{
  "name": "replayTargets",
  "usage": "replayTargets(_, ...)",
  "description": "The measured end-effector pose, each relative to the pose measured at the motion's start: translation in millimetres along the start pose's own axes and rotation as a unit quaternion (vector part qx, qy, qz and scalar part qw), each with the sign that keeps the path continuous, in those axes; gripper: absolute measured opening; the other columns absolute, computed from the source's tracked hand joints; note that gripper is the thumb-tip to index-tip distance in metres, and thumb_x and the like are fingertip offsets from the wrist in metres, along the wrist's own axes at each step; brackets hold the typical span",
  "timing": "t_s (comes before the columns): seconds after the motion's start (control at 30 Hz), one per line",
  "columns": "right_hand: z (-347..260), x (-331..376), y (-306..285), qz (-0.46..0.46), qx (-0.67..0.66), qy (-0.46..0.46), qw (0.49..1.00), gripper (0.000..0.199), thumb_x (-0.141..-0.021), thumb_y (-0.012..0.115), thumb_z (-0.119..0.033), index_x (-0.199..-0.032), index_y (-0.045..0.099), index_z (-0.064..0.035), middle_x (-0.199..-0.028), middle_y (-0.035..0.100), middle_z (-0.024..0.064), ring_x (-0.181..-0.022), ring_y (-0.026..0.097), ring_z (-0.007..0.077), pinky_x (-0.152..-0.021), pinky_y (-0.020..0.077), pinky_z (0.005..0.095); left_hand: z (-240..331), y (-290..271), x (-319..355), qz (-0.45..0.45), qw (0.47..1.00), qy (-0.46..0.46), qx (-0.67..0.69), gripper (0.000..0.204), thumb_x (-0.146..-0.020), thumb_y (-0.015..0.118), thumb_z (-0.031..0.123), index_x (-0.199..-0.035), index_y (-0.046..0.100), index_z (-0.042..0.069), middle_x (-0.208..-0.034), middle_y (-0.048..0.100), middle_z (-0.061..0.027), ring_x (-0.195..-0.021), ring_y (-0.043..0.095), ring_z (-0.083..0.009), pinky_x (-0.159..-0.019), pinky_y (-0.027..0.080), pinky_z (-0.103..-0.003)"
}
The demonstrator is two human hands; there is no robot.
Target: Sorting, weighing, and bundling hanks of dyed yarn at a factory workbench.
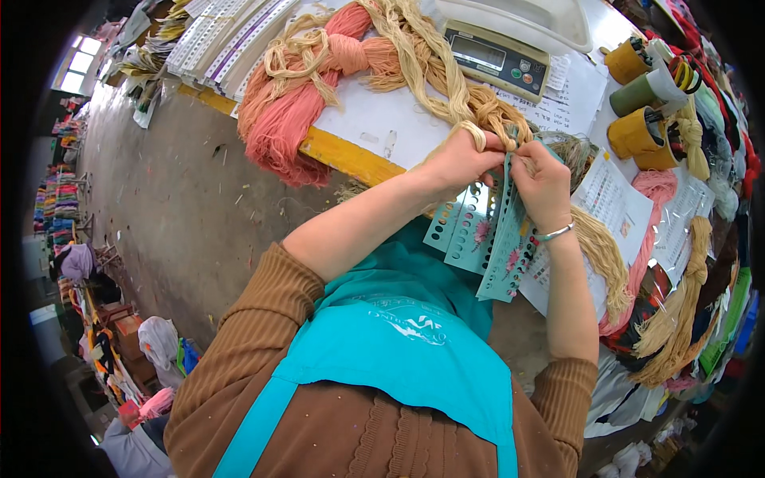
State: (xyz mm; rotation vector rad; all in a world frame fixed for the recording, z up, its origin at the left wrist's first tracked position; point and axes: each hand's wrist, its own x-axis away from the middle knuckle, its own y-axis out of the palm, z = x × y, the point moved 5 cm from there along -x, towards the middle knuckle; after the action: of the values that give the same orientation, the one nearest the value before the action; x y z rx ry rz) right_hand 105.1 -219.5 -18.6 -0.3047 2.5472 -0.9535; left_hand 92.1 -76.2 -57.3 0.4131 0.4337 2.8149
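Observation:
My left hand [462,163] and my right hand [545,182] meet at the table edge, both with fingers pinched. Between them hang several pale green cards [500,253] with rows of punched holes and printed pink flowers. The right fingers grip the cards' upper end. A cream strand of thread [476,135] passes over the left hand, whose fingers pinch close to the top of the cards. Just beyond the fingertips lies the end of a tan thread skein [496,110]. The exact knot or strand between the fingertips is too small to make out.
Coral thread hanks [283,131] drape over the table's yellow edge [351,155]. A digital scale [496,60] sits at the back beside a white plastic tub [550,17]. Yellow cups [637,135], printed sheets [610,199] and tan hanks [677,307] crowd the right. Striped card stacks [227,44] stand far left.

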Motion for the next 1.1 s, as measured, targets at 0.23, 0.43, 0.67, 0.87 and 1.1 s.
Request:
replayTargets(0.23, 20.5, -1.9, -3.8, -0.037, -0.150, 0.064, 0.986, 0.009, -0.090, 0.063, -0.010, -0.088, 0.061, -0.0018, -0.075, 0.057, -0.0034, -0.068, 0.052, 0.0053, -0.060, 0.0439, 0.0228, -5.5, 0.8, -8.9, -0.007, 0.995, -0.029, 0.093, 0.012, -0.088, 0.067, 0.008, -0.098, 0.065, 0.001, -0.082, 0.066, -0.0040, -0.072, 0.064, -0.0102, -0.056, 0.051, -0.021)
replayTargets(0.43, 36.9, 3.8, 2.5, -0.104, -0.318, 0.181, 0.925, 0.010, -0.092, 0.062, -0.012, -0.096, 0.057, -0.0050, -0.075, 0.054, -0.0054, -0.067, 0.047, 0.0021, -0.060, 0.0382, 0.0178, -2.5, 4.2, -16.2, -0.048, 0.996, -0.020, 0.071, 0.015, -0.087, 0.066, 0.010, -0.098, 0.064, 0.000, -0.083, 0.066, -0.0047, -0.071, 0.062, -0.0081, -0.054, 0.048, -0.018)
replayTargets(0.67, -6.2, -9.2, -6.9, -0.159, -0.166, 0.071, 0.971, 0.064, -0.081, 0.069, -0.015, -0.138, 0.042, -0.0042, -0.111, 0.064, 0.0137, -0.102, 0.062, 0.0194, -0.089, 0.0483, 0.0320, -3.5, 6.5, -23.5, -0.033, 0.999, 0.022, 0.003, 0.007, -0.083, 0.059, 0.005, -0.088, 0.061, 0.001, -0.074, 0.059, -0.0022, -0.058, 0.054, -0.0096, -0.050, 0.043, -0.022)
replayTargets(0.87, -0.1, -15.5, -2.1, -0.151, -0.028, 0.055, 0.987, 0.062, -0.076, 0.061, -0.006, -0.134, 0.041, -0.0044, -0.105, 0.067, 0.0177, -0.097, 0.066, 0.0215, -0.087, 0.0501, 0.0334, -1.2, 0.4, -19.5, -0.046, 0.996, 0.014, -0.071, 0.008, -0.084, 0.056, 0.007, -0.089, 0.060, 0.001, -0.074, 0.060, -0.0031, -0.054, 0.051, -0.0091, -0.048, 0.042, -0.023)
replayTargets(1.1, 3.7, -8.9, -6.2, -0.045, -0.100, 0.081, 0.991, 0.054, -0.077, 0.058, -0.002, -0.129, 0.044, -0.0049, -0.068, 0.060, 0.0048, -0.059, 0.050, 0.0078, -0.058, 0.0437, 0.0253, -4.5, 0.6, -7.7, -0.039, 0.999, -0.011, 0.012, 0.029, -0.097, 0.057, 0.028, -0.109, 0.055, 0.002, -0.079, 0.067, -0.0060, -0.058, 0.058, -0.0069, -0.048, 0.042, -0.017)
